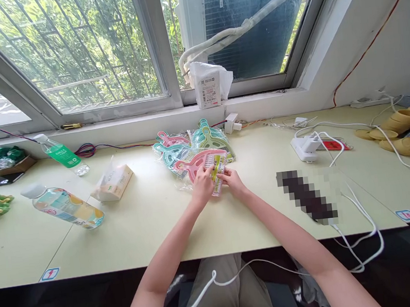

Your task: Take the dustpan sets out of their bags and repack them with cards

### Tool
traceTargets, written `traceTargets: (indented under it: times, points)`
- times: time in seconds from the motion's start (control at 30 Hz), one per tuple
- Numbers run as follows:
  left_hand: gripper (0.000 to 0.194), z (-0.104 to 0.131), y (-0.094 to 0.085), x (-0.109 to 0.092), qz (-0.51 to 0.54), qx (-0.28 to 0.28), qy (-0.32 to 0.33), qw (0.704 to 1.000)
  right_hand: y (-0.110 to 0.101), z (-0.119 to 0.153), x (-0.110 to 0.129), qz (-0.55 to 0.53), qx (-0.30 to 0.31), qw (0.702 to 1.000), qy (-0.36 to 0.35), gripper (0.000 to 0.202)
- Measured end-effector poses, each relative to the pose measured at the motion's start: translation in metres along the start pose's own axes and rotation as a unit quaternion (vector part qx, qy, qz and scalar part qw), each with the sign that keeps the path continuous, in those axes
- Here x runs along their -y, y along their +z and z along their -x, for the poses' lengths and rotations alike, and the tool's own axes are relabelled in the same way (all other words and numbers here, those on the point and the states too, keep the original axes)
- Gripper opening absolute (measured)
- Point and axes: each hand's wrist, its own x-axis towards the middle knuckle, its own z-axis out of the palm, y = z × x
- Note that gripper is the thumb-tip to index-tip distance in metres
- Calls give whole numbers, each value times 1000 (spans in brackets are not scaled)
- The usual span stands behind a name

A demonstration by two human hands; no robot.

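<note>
My left hand (203, 187) is closed on a flat pink plastic piece (193, 164) with a rounded handle, apparently in clear wrap. A yellow-green printed label (217, 168) lies along its right side, between my hands. The fingers of my right hand (233, 181) pinch the label's right edge. Just beyond lies a loose heap of similar pieces in clear bags: a light blue one (171, 156), another pink one (171, 140) and a green one (213, 140). My fingers cover part of the held piece, so its exact kind is unclear.
To the left lie two bottles, one green-labelled (64, 156) and one orange-printed (67, 207), plus a tissue pack (115, 182). A white power strip (305, 148), white cables and a pixelated dark object (306, 196) are on the right. A tissue box (208, 90) stands on the windowsill.
</note>
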Motion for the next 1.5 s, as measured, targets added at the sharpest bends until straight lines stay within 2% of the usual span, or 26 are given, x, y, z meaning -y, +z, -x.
traceTargets:
  times: [0.23, 0.4, 0.5, 0.57, 0.7, 0.8, 0.9, 1.03, 1.1, 1.3, 1.5]
  points:
    - [44, 2, 4, 1, -79, -116, 21, 990, -2, 1, 2, 4, 6, 1000, 0, 43]
    - [43, -3, 9, 7, -54, -69, 74, 993, 0, 1, 4, 14, 5, 1000, 3, 44]
    - [42, -3, 9, 6, -44, -65, 84, 993, 2, 0, 3, 19, -3, 1000, 10, 46]
    - [40, -2, 7, 3, -34, -71, 65, 995, 2, 0, 3, 21, -3, 1000, 11, 47]
    - [39, 0, -1, -2, -45, -110, -29, 992, 3, 2, 3, 25, 10, 1000, 4, 43]
    - [39, -2, -7, 0, -13, -73, -53, 996, 2, 3, 5, 28, 13, 1000, 4, 41]
    - [33, -6, -13, 4, 26, -55, -26, 998, 2, 3, 7, 26, 2, 1000, 8, 41]
    - [29, -6, -17, 4, 26, -105, 15, 994, 1, 2, 9, 27, 1, 1000, 7, 42]
    - [29, -5, -18, 1, 7, -110, 28, 994, 0, 2, 9, 31, 2, 1000, 1, 42]
    - [36, -2, -12, -2, -78, -58, 72, 993, -1, 2, 10, 43, -9, 999, 0, 41]
    - [49, -3, -10, 1, -105, -59, 79, 990, -3, 1, 10, 47, -9, 999, -8, 43]
